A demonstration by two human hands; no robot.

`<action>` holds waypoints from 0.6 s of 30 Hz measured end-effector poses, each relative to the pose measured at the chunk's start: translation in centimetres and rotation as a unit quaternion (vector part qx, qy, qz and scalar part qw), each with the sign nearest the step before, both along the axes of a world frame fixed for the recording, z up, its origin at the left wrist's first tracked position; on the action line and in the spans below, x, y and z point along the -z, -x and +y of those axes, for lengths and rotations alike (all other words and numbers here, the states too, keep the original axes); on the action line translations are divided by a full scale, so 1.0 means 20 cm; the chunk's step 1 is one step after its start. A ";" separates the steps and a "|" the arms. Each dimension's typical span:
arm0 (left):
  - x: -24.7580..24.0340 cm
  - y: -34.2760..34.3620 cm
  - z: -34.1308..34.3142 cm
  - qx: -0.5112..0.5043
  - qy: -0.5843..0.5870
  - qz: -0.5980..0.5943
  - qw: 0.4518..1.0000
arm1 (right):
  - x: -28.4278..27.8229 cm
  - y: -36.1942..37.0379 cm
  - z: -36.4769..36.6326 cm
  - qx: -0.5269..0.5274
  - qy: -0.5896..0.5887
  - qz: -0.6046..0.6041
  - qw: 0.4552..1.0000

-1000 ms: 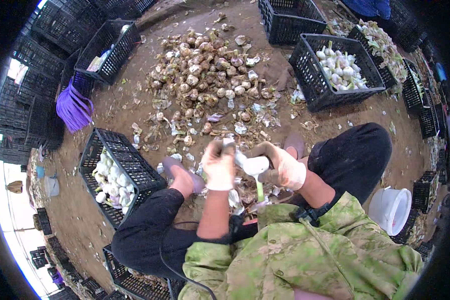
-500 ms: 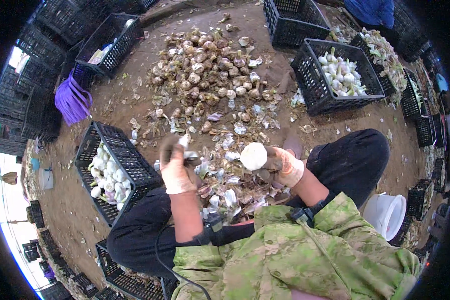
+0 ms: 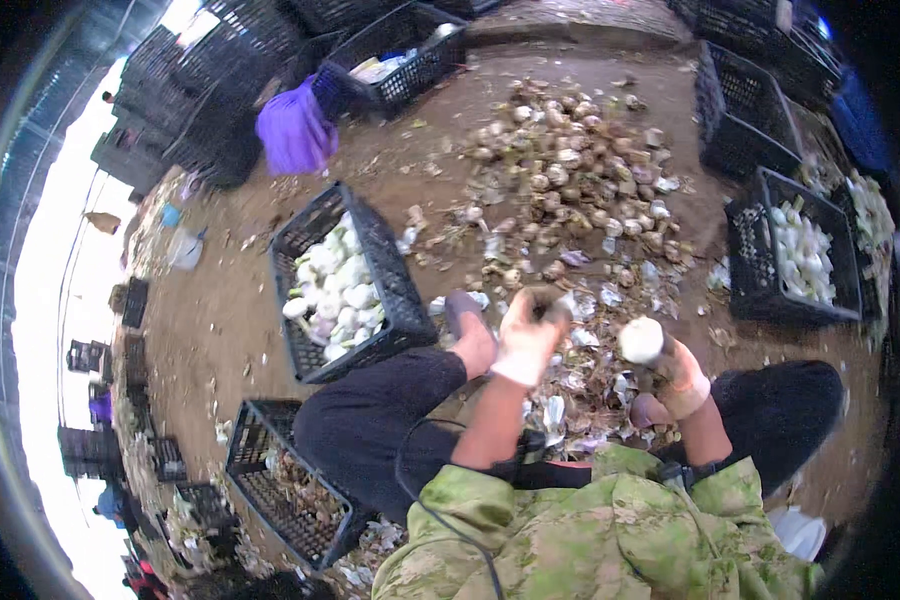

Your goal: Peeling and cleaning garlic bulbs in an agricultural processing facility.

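My right hand (image 3: 682, 378), in a pale glove with dirt-darkened fingers, is closed round a peeled white garlic bulb (image 3: 641, 341). My left hand (image 3: 532, 332), gloved alike, is held to the left of that bulb and apart from it. Its fingers curl inward and are smeared by motion; whatever they may hold is hidden. Below both hands, loose garlic skins (image 3: 555, 410) cover the ground between my legs. Beyond them spreads a heap of unpeeled, brownish garlic bulbs (image 3: 570, 165).
A black crate (image 3: 395, 285) of white garlic stands left of my knee, and another crate (image 3: 755, 285) of white bulbs at the right. A crate (image 3: 260, 490) with debris lies at lower left. Purple strips (image 3: 295, 130) hang from a far crate. A white bucket (image 3: 798, 535) is partly hidden at lower right.
The whole view has swung left, so the heap and crates appear farther right. My right hand still holds the bulb. My left hand's fingers have curled more.
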State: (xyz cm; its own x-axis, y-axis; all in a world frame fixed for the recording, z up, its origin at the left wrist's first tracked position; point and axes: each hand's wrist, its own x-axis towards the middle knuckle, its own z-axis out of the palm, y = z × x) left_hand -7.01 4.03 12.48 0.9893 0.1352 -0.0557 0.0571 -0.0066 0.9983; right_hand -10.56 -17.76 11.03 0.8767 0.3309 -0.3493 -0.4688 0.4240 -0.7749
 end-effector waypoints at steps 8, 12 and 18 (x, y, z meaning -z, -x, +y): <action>0.10 0.00 0.02 0.102 -0.104 0.068 0.987 | 0.16 -0.12 -0.06 -0.066 -0.035 -0.040 0.996; 0.14 -0.14 0.43 -0.102 0.473 -0.054 0.874 | 0.25 -0.18 -0.10 0.047 0.029 0.050 0.997; 0.46 -0.34 0.22 -0.111 0.055 0.140 0.982 | 0.35 -0.22 -0.05 -0.041 0.065 0.119 0.990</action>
